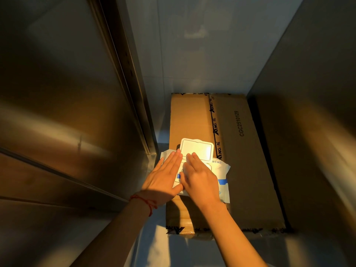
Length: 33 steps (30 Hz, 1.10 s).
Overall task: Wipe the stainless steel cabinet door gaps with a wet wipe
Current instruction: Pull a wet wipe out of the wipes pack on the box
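Flat, straight-fingered, the left hand (165,170) pinned the pack (194,170) on the box (248,160) at lower centre, likely steadying it; right hand (198,176) covered the opening under the raised lid (197,150), grip unclear.

You have a flat brown cardboard box (248,160) on the pale floor (154,247), sealed with black-printed tape and stamped with a code. It fills the space between the stainless steel cabinet door (67,112) and a dark panel (312,132). A white wet-wipe pack (221,170) with its lid flipped open rests on top.
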{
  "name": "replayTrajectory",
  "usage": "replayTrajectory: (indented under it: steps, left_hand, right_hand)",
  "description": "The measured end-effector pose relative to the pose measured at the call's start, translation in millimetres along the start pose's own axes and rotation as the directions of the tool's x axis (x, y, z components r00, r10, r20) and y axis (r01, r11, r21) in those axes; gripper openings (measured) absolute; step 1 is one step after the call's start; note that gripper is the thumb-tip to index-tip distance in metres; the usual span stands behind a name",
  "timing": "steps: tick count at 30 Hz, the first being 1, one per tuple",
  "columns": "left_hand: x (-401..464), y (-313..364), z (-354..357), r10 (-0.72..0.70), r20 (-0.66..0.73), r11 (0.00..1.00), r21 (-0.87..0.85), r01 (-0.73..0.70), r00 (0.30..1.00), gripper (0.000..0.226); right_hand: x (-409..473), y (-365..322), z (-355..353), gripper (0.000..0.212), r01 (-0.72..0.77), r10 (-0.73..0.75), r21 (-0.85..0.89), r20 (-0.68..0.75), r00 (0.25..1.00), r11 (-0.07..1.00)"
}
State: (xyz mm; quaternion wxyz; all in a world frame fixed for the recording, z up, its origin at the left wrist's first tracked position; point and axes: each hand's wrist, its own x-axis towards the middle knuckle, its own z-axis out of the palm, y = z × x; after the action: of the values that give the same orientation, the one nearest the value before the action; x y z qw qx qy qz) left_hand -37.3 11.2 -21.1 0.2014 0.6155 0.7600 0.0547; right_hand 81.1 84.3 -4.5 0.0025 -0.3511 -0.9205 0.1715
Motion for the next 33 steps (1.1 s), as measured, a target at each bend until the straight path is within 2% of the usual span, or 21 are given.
replayTrajectory:
  steps: [9, 17, 26, 33]
  left_hand:
    - [-1, -2, 3, 0.016, -0.033, 1.000, -0.022, -0.017, 0.999, 0.075]
    - [0, 0, 2, 0.011, -0.035, 0.999, -0.051, -0.013, 0.999, 0.076]
    - [0, 1, 1, 0.003, -0.040, 0.995, -0.103, -0.008, 0.999, 0.077]
    - [1, 0, 2, 0.004, -0.042, 0.994, -0.108, -0.009, 0.999, 0.079]
  right_hand:
    - [1, 1, -1, 0.045, 0.054, -0.051, -0.067, 0.034, 0.998, 0.996]
    - [-2, 4, -1, 0.055, 0.110, -0.095, -0.118, 0.123, 0.988, 0.987]
    - [-1, 8, -5, 0.050, 0.215, -0.203, -0.132, 0.095, 0.974, 0.968]
    - [-1, 13, -1, 0.053, 0.212, -0.206, -0.121, 0.055, 0.977, 0.970]
